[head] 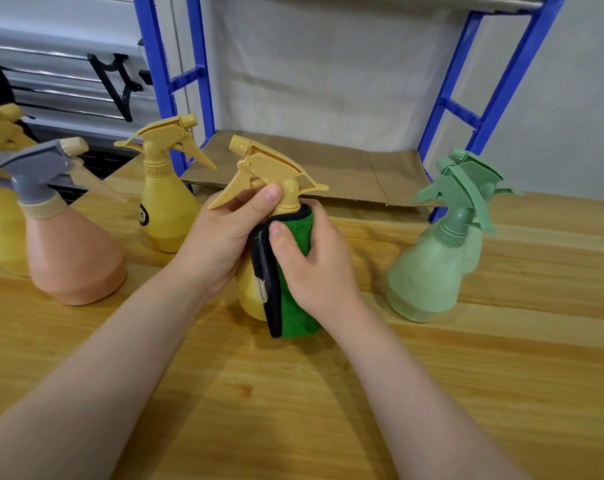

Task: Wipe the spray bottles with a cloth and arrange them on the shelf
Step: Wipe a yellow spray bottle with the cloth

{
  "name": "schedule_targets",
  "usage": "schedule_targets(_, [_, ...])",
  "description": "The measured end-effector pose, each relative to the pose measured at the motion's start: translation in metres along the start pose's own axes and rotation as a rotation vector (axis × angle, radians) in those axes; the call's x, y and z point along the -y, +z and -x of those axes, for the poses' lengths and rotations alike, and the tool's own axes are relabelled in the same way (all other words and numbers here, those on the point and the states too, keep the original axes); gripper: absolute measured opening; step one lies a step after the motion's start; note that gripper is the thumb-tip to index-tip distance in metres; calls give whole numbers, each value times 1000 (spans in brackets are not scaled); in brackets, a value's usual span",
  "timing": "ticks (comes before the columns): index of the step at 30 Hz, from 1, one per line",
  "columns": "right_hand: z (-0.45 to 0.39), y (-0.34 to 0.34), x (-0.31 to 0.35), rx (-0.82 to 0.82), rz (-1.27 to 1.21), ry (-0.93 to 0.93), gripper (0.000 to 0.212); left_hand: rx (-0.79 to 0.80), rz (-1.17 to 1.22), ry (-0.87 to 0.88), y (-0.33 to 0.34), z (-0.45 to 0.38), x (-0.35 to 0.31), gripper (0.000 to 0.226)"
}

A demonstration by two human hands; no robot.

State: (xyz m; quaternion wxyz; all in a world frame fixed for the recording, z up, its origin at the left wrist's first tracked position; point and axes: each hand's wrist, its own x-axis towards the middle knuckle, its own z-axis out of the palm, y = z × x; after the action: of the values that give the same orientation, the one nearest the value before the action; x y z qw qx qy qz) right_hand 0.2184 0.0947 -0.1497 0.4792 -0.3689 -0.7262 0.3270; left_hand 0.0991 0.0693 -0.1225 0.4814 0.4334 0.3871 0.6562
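Yellow spray bottle upright on the wooden table, steadied at the neck by the left hand so the right hand can clasp the green cloth around its body for wiping. Nearby, unshelved: 2 more yellow bottles, 1 pink bottle, 2 green bottles, beside the blue shelf.

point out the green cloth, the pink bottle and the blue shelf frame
green cloth [298,315], head view, lower fuzzy part
pink bottle [75,258], head view, body
blue shelf frame [501,84], head view, right upright
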Motion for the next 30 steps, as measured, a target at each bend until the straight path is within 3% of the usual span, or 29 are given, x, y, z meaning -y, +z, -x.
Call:
schedule_targets(7, [-3, -3, 0, -135, 91, 32, 37, 41, -115, 41, -2, -5, 9, 20])
schedule_targets(11, [-2, -5, -3, -239, 368, -106, 46, 41, -166, 82, 2, -4, 16, 18])
schedule_targets(15, [-1, 1, -7, -210, 535, -148, 43, 10, -201, 122, 6, -2, 20, 14])
schedule_targets(18, [0, 5, -10, -202, 516, -161, 45, -10, -181, 173, 4, -3, 24, 10])
schedule_targets(23, [1, 7, -10, -105, 430, -73, 70, -5, -58, 212, -1, -7, 23, 12])
schedule_targets(30, [5, 5, -10, -62, 343, -103, 81, -132, 210, 199, -8, -10, 6, 22])
